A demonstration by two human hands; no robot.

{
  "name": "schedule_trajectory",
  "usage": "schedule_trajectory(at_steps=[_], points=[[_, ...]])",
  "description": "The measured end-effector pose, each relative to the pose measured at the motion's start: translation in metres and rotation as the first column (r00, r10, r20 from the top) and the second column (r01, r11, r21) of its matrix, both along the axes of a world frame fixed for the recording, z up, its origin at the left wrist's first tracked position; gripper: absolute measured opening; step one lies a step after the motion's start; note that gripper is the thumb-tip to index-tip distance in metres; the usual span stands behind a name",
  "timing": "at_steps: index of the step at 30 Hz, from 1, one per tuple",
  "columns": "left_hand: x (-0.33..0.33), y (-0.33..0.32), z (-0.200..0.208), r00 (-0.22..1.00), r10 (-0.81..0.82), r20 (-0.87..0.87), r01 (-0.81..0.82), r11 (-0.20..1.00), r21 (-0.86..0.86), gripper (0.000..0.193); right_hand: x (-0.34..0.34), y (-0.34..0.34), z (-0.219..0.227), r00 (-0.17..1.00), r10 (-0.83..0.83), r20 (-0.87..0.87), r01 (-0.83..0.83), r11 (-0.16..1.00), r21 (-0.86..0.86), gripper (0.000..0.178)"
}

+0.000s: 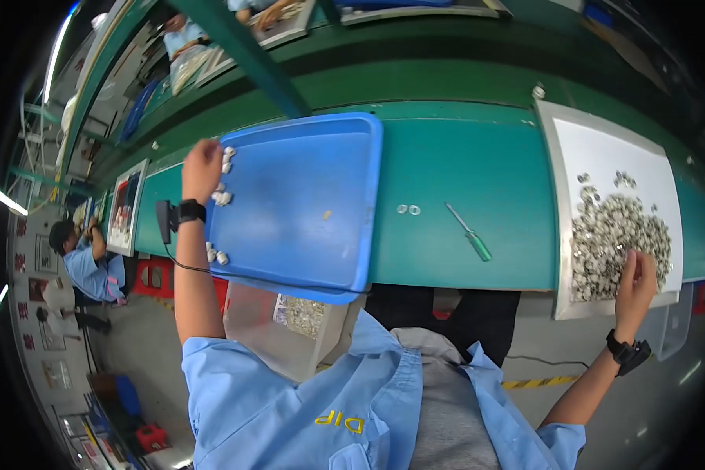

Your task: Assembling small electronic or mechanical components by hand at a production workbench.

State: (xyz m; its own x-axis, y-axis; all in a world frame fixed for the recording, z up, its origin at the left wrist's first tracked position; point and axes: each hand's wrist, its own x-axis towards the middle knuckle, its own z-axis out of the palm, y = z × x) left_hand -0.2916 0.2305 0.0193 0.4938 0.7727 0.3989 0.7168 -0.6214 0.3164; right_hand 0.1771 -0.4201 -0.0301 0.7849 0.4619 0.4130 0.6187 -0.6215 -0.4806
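My left hand [202, 168] is over the left rim of a blue plastic tray [298, 196], its fingers drawn together; what they hold, if anything, is hidden. Right by it, small white cylindrical parts [222, 196] lie in clusters along the tray's left side. Far to the right, my right hand [638, 282] reaches to the near edge of a heap of small metallic parts [615, 239] on a white board with a metal frame [562, 227]. Its fingers are bent closely together at the heap, and I cannot make out anything between them.
A green-handled screwdriver [475, 241] and two small clear rings [409, 210] lie on the green bench [462, 164] between tray and board. Below the tray stands a translucent bin [262, 329] with more parts. A cable runs from my left wristband across the tray. Co-workers sit beyond and leftward.
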Motion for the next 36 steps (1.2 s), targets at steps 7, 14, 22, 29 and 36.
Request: schedule_trajectory(at_steps=[7, 14, 22, 29, 36], points=[[-0.038, -0.006, -0.069, 0.984, 0.145, -0.103, -0.131, 0.983, 0.131, 0.025, -0.081, 0.108, 0.023, 0.945, 0.201, -0.258, -0.113, 0.941, 0.319, 0.017], [-0.012, 0.046, -0.084, 0.937, 0.152, -0.313, -0.099, 0.979, 0.179, 0.020, -0.133, 0.188, 0.031, 0.828, 0.458, -0.324, -0.316, 0.858, 0.406, 0.022], [-0.009, 0.035, -0.060, 0.958, 0.040, -0.285, 0.047, 0.955, 0.292, 0.023, -0.170, 0.178, 0.053, 0.465, 0.835, -0.293, -0.269, 0.449, 0.852, 0.024], [0.079, -0.184, -0.006, 0.745, -0.276, 0.607, 0.624, 0.609, -0.490, 0.015, -0.189, 0.127, 0.056, 0.446, 0.873, -0.195, -0.168, 0.296, 0.940, 0.011], [0.164, -0.379, -0.001, 0.598, -0.003, 0.802, 0.801, -0.039, -0.597, 0.022, -0.156, 0.084, 0.039, 0.604, 0.797, -0.011, -0.333, 0.265, 0.905, 0.010]])
